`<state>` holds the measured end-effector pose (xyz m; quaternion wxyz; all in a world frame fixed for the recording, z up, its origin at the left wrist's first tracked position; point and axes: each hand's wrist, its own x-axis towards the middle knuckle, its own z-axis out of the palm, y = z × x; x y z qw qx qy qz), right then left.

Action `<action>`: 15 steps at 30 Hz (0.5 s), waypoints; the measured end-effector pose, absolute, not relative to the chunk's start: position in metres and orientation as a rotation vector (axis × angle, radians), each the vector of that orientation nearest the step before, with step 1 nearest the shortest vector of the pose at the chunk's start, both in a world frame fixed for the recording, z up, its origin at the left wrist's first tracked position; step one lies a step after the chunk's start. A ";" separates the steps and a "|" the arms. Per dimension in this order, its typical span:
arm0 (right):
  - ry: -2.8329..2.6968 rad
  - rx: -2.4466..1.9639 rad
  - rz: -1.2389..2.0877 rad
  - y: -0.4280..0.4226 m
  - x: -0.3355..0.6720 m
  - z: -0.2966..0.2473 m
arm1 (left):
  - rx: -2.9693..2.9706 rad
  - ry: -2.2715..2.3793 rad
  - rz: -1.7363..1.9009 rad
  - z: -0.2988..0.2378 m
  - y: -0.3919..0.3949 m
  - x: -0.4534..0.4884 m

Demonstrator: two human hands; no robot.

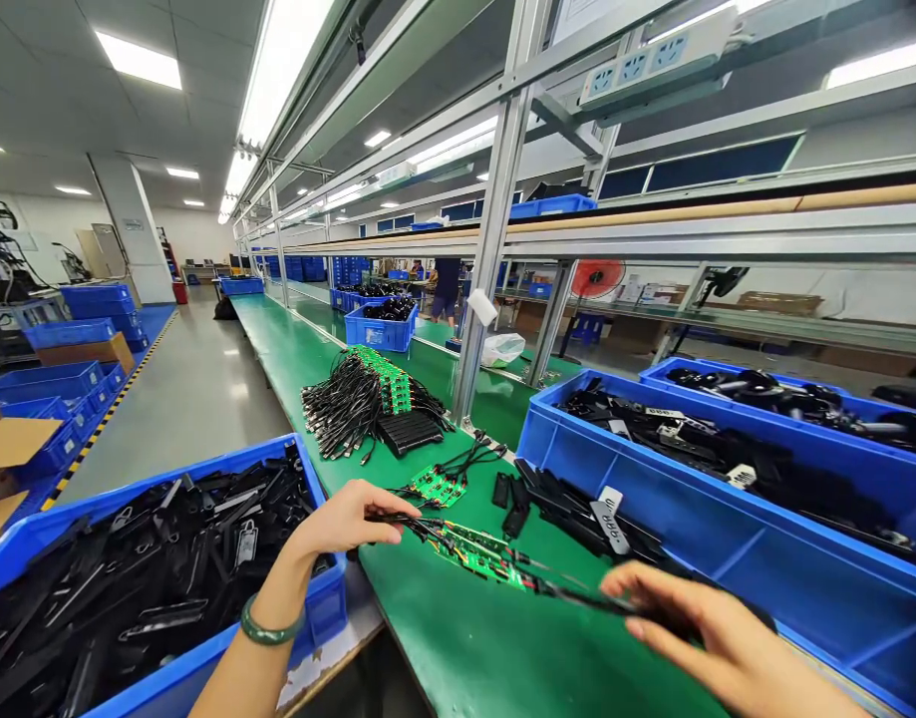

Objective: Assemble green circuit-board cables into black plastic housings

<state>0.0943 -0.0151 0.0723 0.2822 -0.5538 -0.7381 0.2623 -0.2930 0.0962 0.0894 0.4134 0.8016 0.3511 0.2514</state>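
Between my two hands a bundle of green circuit boards (479,554) with black cables is held just above the green bench top (458,658). My left hand (357,519) pinches the cables at the left end; a green bangle is on that wrist. At the other end, the fingers of my right hand (689,623) close around the black cables. Just behind lies a smaller group of circuit boards (437,487) with cables. Farther back rests a large pile of cabled boards (383,379) beside a black ribbed block (411,432).
A blue bin (319,479) of black plastic parts stands at the left. At the right, a larger blue bin (727,519) holds black parts, with loose black strips (569,509) before it. A metal post (487,249) rises from the bench.
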 end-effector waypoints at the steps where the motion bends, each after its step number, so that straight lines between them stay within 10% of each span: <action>1: -2.097 -1.470 0.494 0.008 0.094 0.086 | 2.080 0.923 0.653 0.086 0.098 -0.294; 6: -2.272 -1.450 -0.416 0.104 0.068 0.119 | 2.415 1.449 0.519 0.068 0.105 -0.279; 15: -2.340 -1.500 -0.342 0.048 0.049 0.039 | 2.582 1.575 0.326 0.042 0.113 -0.235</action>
